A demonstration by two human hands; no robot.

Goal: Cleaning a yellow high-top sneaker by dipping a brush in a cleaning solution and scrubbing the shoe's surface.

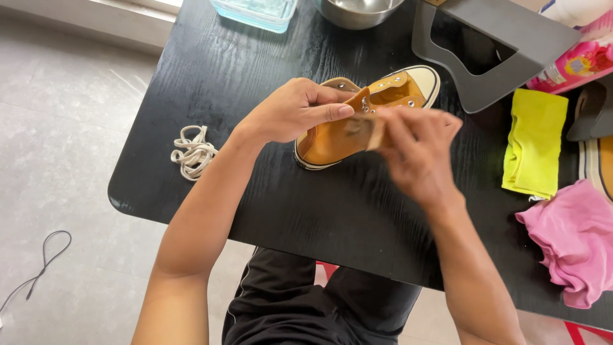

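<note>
A mustard-yellow canvas sneaker point(345, 131), laces out, is held on its side at mid-table on the black table point(268, 191) & appears to be scrubbed. The left hand point(295, 108) is clamped on the shoe's upper near the eyelets, thumb on top. The right hand point(418, 153), motion-blurred, is closed round a small tan brush or pad point(365, 131), pressed to the shoe's side. Step judged: side panel being cleaned; next, a firm hold & likely a turn of the shoe are called for. Counted: 1 sneaker in hand, a 2nd partly seen at the right edge point(599, 163); 1 coiled white lace bundle point(193, 152); 2 cloths, yellow point(535, 142) & pink point(575, 239); 1 steel bowl point(357, 9); 1 clear tub point(255, 11).
</note>
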